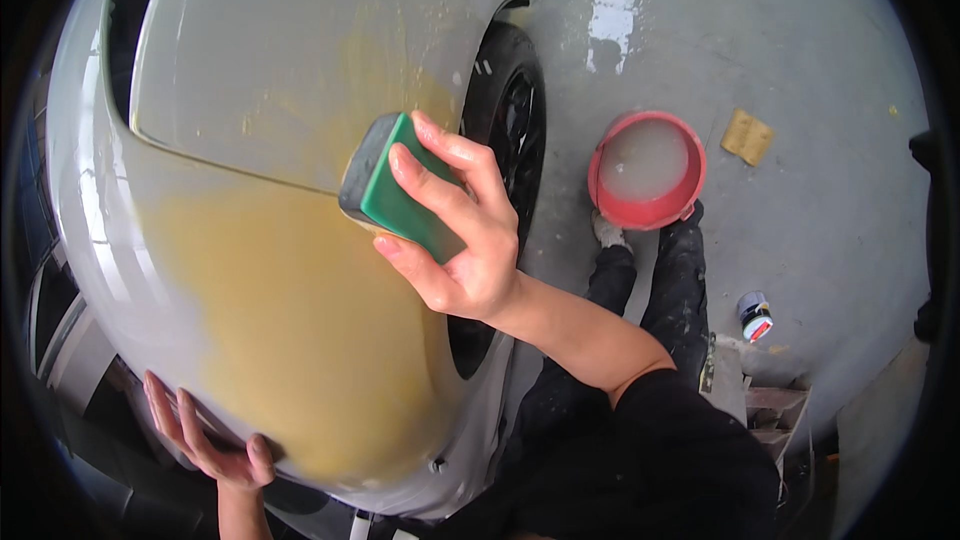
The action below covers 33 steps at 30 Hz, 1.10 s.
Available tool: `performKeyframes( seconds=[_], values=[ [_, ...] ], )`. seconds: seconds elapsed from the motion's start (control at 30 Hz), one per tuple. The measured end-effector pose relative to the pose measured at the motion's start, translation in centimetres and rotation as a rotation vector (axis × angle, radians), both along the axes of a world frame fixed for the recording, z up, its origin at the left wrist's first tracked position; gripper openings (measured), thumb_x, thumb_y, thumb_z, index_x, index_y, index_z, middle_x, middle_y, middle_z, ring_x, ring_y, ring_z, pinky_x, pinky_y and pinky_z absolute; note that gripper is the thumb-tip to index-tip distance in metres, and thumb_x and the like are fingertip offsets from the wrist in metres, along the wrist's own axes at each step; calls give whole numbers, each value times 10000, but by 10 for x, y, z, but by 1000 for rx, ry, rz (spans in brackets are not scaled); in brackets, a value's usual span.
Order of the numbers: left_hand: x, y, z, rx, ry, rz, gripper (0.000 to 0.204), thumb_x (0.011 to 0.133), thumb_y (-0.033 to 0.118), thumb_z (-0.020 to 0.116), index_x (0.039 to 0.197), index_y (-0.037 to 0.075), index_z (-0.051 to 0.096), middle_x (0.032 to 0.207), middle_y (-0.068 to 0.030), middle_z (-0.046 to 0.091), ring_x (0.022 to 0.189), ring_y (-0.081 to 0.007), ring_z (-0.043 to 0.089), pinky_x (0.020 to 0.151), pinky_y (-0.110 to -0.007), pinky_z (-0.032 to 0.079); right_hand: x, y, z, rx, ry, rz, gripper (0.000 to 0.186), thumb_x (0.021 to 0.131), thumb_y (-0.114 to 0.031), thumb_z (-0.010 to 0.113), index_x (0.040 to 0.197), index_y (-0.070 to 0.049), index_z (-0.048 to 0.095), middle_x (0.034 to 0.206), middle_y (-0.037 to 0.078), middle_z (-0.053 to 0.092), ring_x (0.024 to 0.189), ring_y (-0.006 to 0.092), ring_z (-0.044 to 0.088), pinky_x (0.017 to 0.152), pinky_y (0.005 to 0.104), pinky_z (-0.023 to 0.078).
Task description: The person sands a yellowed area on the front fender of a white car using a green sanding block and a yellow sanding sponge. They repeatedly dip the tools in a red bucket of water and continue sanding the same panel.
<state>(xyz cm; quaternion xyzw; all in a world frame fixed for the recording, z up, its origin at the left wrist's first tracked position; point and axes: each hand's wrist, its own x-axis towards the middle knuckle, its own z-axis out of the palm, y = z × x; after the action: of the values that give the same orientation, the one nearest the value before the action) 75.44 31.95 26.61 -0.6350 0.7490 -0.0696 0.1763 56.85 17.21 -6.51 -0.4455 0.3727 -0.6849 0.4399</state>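
Note:
My right hand (480, 240) is closed round a sanding block (412, 202) with a green back and a dark grey layer, held against the car body near a panel seam. Beneath it, the silver-grey car panel (100, 200) carries a broad, wet-looking yellowish patch (300, 330) that extends past the seam. At the lower left, my left hand (208, 448) lies on the panel's edge with fingers spread and nothing in them. The block's underside is hidden from view.
A black car wheel (520, 100) stands right of the panel. By my feet is a red bucket (648, 216) of cloudy liquid. Beyond it, a yellow-brown sponge (748, 137) and a small can (755, 317) sit on the grey floor (820, 190), which has a wet streak farther off.

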Motion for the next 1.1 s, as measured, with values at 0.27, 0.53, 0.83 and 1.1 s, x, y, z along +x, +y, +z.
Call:
performKeyframes(
  seconds=[0.27,0.53,0.83,1.1],
  values=[
    [-5,-4,-1,56,4,-16,836,981,574,551,1569,-9,429,1612,-377,337,1482,-529,371,1199,-628,296,-10,14,3,96,20,8,531,890,-115,799,1385,-3,644,1365,266,569,1240,414,626,1040,470,530],
    [-4,-3,2,56,-25,-1,838,983,583,541,1567,-8,429,1615,-373,334,1488,-528,361,1201,-628,293,-6,3,-10,210,83,-26,477,912,-122,776,1346,34,652,1354,270,570,1197,413,645,1016,462,536],
    [-1,3,5,28,13,22,847,944,588,580,1543,-1,467,1610,-354,361,1487,-528,374,1196,-655,302,-8,1,-9,256,135,-68,461,935,-121,758,1355,28,642,1314,254,583,1169,407,645,973,452,551],
    [-5,2,8,69,-17,14,838,987,580,540,1574,-4,417,1620,-377,318,1488,-530,362,1194,-631,307,0,-54,-20,300,134,-80,467,903,-110,800,1334,4,661,1302,211,599,1202,350,608,997,409,522]
  ],
)
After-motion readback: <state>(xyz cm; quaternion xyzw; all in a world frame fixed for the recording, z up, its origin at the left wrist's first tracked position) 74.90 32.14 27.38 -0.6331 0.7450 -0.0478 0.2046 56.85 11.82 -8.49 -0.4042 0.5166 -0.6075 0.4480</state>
